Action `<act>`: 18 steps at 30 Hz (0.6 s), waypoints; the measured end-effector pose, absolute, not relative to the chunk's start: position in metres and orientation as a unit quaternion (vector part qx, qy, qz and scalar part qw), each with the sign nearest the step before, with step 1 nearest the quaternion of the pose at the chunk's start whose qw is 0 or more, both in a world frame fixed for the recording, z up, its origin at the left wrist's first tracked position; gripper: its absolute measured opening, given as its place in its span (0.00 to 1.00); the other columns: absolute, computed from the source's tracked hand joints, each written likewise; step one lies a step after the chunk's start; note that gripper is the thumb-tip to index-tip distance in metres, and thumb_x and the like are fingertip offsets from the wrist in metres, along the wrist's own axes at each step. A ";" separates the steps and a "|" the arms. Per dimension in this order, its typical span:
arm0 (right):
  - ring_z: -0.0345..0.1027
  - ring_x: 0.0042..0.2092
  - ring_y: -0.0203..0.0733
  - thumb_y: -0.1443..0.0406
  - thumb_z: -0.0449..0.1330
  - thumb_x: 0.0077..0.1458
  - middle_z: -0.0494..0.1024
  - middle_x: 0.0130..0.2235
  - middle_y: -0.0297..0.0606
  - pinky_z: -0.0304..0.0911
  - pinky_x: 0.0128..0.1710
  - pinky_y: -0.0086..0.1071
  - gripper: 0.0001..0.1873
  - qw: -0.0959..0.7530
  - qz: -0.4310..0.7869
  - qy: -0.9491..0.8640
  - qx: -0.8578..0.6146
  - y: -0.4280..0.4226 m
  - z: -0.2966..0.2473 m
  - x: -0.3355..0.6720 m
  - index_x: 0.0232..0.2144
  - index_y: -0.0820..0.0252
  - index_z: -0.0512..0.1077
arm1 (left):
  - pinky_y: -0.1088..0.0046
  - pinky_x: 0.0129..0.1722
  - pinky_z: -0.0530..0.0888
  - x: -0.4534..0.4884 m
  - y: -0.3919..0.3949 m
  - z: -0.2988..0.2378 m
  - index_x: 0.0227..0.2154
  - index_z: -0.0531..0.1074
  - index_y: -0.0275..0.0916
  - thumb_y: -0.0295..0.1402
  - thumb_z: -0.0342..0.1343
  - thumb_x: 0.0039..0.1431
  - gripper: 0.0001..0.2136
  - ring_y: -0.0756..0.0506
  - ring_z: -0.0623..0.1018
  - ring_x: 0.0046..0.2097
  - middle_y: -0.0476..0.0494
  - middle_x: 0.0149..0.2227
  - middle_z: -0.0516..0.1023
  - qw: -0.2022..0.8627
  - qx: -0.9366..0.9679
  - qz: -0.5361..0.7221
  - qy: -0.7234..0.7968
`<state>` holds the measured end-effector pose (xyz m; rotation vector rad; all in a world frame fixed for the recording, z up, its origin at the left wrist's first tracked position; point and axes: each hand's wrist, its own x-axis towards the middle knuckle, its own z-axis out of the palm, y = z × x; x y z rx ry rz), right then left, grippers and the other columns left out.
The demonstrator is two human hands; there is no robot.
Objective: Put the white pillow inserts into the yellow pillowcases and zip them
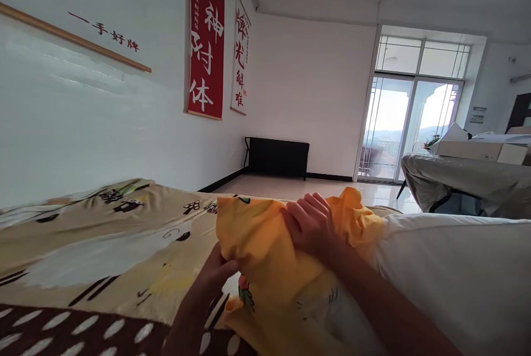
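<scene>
A yellow pillowcase with cartoon prints lies bunched in front of me, above a patterned blanket. My left hand pinches its left edge, thumb on top and the other fingers hidden behind the cloth. Higher up, my right hand is closed on the upper part of the same cloth, with its fingers curled over the fabric. A crumpled end of the pillowcase reaches right, against a large white pillow. Where the two meet is partly hidden by my right forearm.
Beige bedding with a brown dotted border spreads to the left along the wall. A black folded panel stands on the floor by the far wall. At right, a covered table carries boxes, near a glass door.
</scene>
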<state>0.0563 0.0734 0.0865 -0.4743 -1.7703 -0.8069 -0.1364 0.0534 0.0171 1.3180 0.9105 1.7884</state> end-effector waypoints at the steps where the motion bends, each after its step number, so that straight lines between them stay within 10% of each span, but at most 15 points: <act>1: 0.56 0.28 0.36 0.67 0.53 0.58 0.67 0.22 0.34 0.50 0.32 0.33 0.13 0.539 -0.331 -0.737 -0.238 0.072 0.088 0.056 0.21 0.60 0.64 | 0.68 0.27 0.74 -0.134 0.051 0.017 0.30 0.76 0.36 0.41 0.67 0.29 0.21 0.38 0.77 0.32 0.40 0.28 0.79 0.369 0.503 0.691 0.365; 9: 0.62 0.35 0.39 0.67 0.55 0.54 0.73 0.30 0.34 0.50 0.43 0.36 0.02 0.465 -0.247 -0.809 -0.261 0.045 0.087 0.046 0.32 0.59 0.65 | 0.74 0.22 0.68 -0.136 0.045 0.029 0.14 0.70 0.36 0.44 0.63 0.37 0.15 0.47 0.69 0.22 0.47 0.16 0.71 0.115 0.579 0.655 0.472; 18: 0.62 0.32 0.36 0.71 0.52 0.57 0.72 0.28 0.32 0.50 0.38 0.33 0.06 0.514 -0.273 -0.775 -0.246 0.060 0.078 0.035 0.29 0.58 0.63 | 0.73 0.19 0.66 -0.123 0.043 0.042 0.19 0.71 0.35 0.51 0.62 0.33 0.21 0.42 0.72 0.25 0.46 0.16 0.70 0.170 0.481 0.648 0.565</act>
